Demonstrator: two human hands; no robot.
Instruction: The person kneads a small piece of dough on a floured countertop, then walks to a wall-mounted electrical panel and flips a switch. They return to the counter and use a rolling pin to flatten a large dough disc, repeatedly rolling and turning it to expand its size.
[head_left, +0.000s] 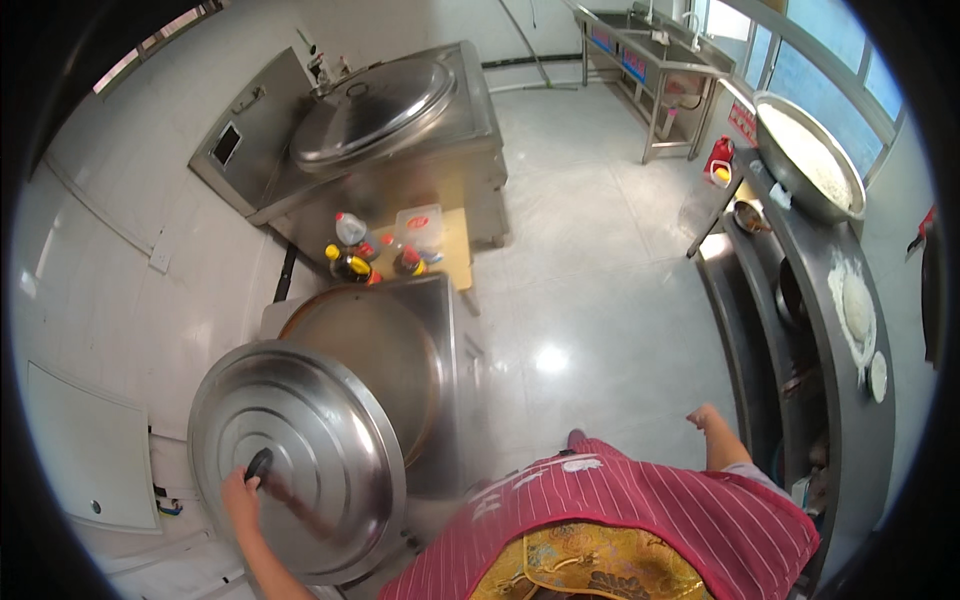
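At the lower left, my left hand (241, 495) grips the black handle (259, 466) of a large round stainless steel lid (315, 420). The lid is tilted and lies across the near left part of a big round cooking pot (375, 352) set in a steel stove; the pot's far right part shows uncovered, with a hazy interior. My right hand (703, 417) hangs at my right side over the floor, near the shelved steel table, and holds nothing that I can see. Its fingers look loosely curled.
Bottles (351, 262) and a plastic container (418, 229) stand on a yellowish board behind the pot. Beyond is another stove with a lidded wok (375, 112). At right, a steel table (817, 255) holds a large basin (810, 157) of white contents and floured dough (856, 304). A sink (660, 49) stands far back.
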